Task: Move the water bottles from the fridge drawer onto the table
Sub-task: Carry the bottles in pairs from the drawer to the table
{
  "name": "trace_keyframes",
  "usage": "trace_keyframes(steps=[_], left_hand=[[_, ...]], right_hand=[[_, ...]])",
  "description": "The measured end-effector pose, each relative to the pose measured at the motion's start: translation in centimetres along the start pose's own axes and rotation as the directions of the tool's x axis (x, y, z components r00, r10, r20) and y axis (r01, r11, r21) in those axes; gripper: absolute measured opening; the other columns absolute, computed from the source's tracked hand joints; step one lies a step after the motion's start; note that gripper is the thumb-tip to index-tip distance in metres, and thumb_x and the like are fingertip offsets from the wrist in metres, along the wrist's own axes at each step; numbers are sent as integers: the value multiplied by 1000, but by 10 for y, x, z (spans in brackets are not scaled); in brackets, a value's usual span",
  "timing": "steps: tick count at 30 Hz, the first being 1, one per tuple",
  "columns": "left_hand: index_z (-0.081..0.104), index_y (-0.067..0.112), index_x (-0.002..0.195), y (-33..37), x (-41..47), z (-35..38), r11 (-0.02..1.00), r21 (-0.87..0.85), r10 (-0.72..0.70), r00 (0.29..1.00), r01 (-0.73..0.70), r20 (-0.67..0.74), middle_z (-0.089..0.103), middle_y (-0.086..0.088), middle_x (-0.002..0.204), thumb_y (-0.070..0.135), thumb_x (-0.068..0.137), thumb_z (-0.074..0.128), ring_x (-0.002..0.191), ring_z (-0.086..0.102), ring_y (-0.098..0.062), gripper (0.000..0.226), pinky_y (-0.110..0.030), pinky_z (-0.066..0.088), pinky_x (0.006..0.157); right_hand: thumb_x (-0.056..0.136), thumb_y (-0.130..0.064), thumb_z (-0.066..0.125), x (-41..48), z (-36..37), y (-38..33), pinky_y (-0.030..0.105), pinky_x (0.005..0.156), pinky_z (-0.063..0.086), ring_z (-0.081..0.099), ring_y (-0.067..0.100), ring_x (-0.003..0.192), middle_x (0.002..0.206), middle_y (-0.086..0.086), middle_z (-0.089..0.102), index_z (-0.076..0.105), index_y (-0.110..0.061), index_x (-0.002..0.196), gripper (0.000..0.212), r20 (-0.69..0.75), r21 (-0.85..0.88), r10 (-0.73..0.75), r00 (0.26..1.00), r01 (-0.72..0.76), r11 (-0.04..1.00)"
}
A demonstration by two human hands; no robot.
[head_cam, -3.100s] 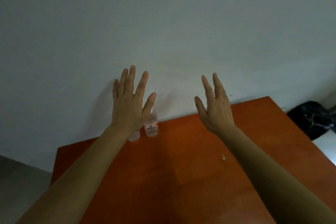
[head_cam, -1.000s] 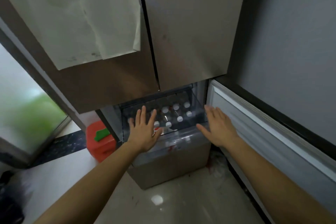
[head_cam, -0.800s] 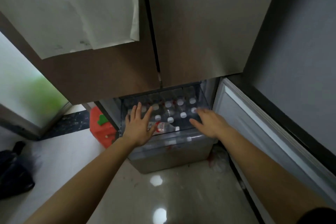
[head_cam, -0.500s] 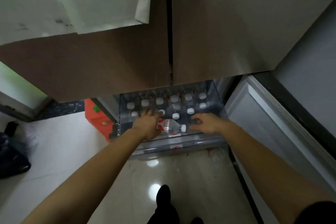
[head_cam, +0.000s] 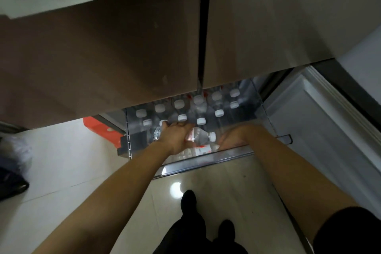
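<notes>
Head view: both arms reach straight down into the open fridge drawer (head_cam: 226, 154). Left hand (head_cam: 175, 137) is palm-down with curled fingers over the base of a lying water bottle (head_cam: 201, 137), whose cap points to 3 o'clock. Right hand (head_cam: 233, 137) is at the cap's 3 o'clock, curled and blurred. Can't tell the grip of either hand. Upright bottles (head_cam: 219, 113) stand at 12 o'clock.

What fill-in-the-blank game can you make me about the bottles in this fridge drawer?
1. The upright water bottles in the fridge drawer have ____ caps.
2. Between the left hand and the right hand, one bottle lies on its ____.
3. Its cap points toward the ____ hand.
4. The person's shoes are ____.

Missing words: white; side; right; black.
</notes>
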State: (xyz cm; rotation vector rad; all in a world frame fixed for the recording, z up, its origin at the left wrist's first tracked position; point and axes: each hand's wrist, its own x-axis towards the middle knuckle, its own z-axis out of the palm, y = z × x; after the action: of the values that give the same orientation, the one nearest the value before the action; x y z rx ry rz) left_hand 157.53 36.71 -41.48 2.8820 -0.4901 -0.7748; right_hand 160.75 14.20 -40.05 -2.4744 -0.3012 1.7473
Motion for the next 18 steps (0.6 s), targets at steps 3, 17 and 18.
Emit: trace_keyframes(steps=[3,17,18], left_hand=[[37,24,148,-1,-5,-2,999,27,38,998,-36,-50,48,-9,148,62,89,57,130,49,-34,72,-44,39,104],[57,12,128,-5,-71,-43,844,-536,-311,838,27,-448,73,-11,106,31,69,81,93,69,-31,66,-34,56,78],[57,13,126,-4,-75,-41,804,-594,-332,832,4,-444,72,-8,109,28,68,83,96,68,-27,65,-32,56,80]], right_hand=[[77,-64,70,-13,-3,1,37,98,48,61,21,106,114,-2,66,71,-22,112,55,-86,75,-68,994,75,994],[70,-31,86,-112,-45,-10,25,66,52,66,9,77,82,-5,72,75,-17,81,20,-803,22,-230,550,414,910],[71,-29,84,-108,-39,-11,26,70,51,66,13,82,85,-3,71,74,-19,80,17,-824,-8,-241,514,413,910]])
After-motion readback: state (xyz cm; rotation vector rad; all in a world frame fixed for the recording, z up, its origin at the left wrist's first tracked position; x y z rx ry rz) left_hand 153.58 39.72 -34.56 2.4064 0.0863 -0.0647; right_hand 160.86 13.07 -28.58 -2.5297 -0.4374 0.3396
